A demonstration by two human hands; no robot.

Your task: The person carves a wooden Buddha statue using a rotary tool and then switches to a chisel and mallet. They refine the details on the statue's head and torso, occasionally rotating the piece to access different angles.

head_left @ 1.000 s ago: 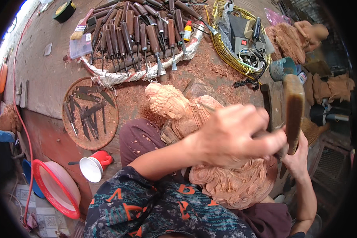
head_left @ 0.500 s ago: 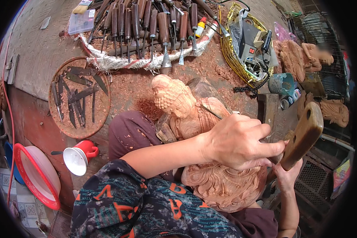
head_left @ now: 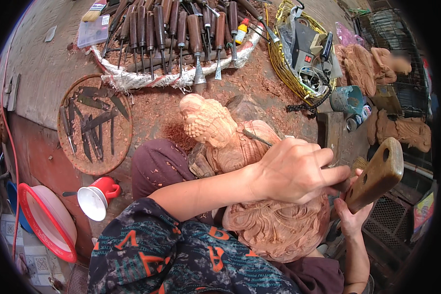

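A carved reddish wooden figure [head_left: 208, 122] with a curled-hair head lies tilted across my lap, its carved lower folds [head_left: 279, 230] close to my body. My left hand [head_left: 296, 169] is closed around a carving chisel [head_left: 257, 138]; the metal shaft slants to the figure's shoulder, while most of the handle is hidden by my fingers. To the right, my right hand [head_left: 355, 215] grips a flat wooden mallet [head_left: 377, 172] with holes through it. The mallet is raised beside the chisel's handle end; whether they touch I cannot tell.
Several wood-handled chisels [head_left: 159, 29] lie on a white-wrapped rim [head_left: 147, 81] at the back. A round tray [head_left: 66, 147] of blades and a red-and-white mug [head_left: 94, 200] stand left. A yellow wire basket [head_left: 274, 63] holds an electrical box; other carvings [head_left: 360, 68] sit right.
The mallet has shifted slightly right and down and turned a little. My left fingers have curled in more around the chisel handle. The whole view has moved slightly.
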